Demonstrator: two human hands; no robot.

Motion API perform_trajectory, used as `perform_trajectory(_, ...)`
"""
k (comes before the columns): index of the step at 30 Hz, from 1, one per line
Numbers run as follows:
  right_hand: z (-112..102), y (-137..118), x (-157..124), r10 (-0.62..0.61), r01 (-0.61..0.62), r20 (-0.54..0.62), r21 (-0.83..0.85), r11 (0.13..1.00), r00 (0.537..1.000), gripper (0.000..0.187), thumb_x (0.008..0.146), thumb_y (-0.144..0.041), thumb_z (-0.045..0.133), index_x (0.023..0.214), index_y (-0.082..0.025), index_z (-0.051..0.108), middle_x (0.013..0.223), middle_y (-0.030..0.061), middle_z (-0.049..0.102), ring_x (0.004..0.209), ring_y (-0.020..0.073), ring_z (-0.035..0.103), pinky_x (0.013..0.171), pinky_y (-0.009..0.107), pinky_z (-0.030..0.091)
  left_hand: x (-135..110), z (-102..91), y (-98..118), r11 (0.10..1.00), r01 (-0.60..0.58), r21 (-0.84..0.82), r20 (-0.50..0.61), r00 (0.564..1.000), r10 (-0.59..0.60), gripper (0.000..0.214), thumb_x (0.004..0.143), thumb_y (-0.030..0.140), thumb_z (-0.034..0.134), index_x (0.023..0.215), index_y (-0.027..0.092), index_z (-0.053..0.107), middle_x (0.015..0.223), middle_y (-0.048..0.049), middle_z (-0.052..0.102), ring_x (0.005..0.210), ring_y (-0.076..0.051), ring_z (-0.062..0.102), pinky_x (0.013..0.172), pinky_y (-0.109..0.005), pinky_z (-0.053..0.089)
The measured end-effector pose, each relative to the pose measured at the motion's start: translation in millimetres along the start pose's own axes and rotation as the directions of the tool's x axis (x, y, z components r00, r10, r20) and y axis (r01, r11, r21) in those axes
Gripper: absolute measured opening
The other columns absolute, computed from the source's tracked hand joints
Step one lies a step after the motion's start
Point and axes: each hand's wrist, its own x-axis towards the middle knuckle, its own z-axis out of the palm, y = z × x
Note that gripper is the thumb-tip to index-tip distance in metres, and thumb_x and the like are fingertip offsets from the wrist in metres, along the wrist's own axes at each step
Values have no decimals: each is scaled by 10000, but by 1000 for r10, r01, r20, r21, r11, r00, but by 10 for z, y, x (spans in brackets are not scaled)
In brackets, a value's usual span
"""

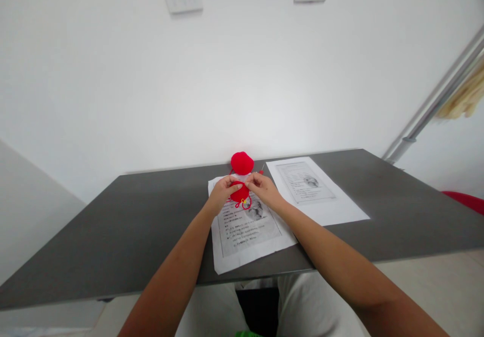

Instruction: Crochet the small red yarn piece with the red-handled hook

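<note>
A small red crocheted piece (239, 193) is held between my two hands, just above a printed sheet (242, 236). Pinched on its left edge is my left hand (222, 194). My right hand (261, 187) grips the upper right edge with thumb and forefinger. Loose loops of red yarn (247, 205) hang below the piece, with a small yellow bit (244, 201) among them. Behind my hands sits a ball of red yarn (242, 163). A thin tool with a red handle (260, 172) lies beyond my right hand, partly hidden by it.
A second printed sheet (313, 191) lies to the right on the dark grey table (151, 216). The table's far edge meets a white wall (227, 75). A grey pole (431, 110) slants at the right, and something red (463, 201) shows beyond the table's right end.
</note>
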Motion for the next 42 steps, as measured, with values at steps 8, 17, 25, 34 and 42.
perform_trajectory(8,13,63,9,26,-27,32,54,998,999,121,801,-298,576,750,-189,578,689,-17,570,648,138,513,662,285,408,12,-27,-21,1000,-16,-3,-11,1000,16,285,608,315,796,749,164,600,675,21,663,588,-111,581,616,-251,441)
perform_trajectory(17,8,56,1,30,-32,37,55,998,999,155,801,-337,590,739,-198,566,688,-22,557,649,139,508,655,278,396,0,-9,15,998,-39,42,-24,999,40,262,597,312,788,725,176,605,670,27,654,600,-118,568,616,-257,432)
perform_trajectory(25,6,95,16,14,-15,42,25,1000,999,122,786,-287,580,707,-200,546,654,-37,528,619,129,472,635,270,375,-10,-14,40,990,-82,113,4,997,83,230,615,302,773,700,180,596,669,27,619,612,-119,545,632,-262,426)
perform_trajectory(34,11,63,22,44,-45,40,19,999,998,92,788,-259,573,732,-189,594,665,-30,571,622,129,508,640,273,390,-12,-16,38,991,-77,108,1,997,77,225,619,301,764,712,178,600,673,22,629,609,-125,550,620,-261,428)
perform_trajectory(42,5,61,9,37,-38,39,39,998,999,134,790,-306,598,722,-190,603,679,-15,614,651,143,541,653,279,414,16,-28,0,988,-76,132,-7,997,78,227,617,316,758,703,185,593,671,23,626,611,-130,545,633,-268,419)
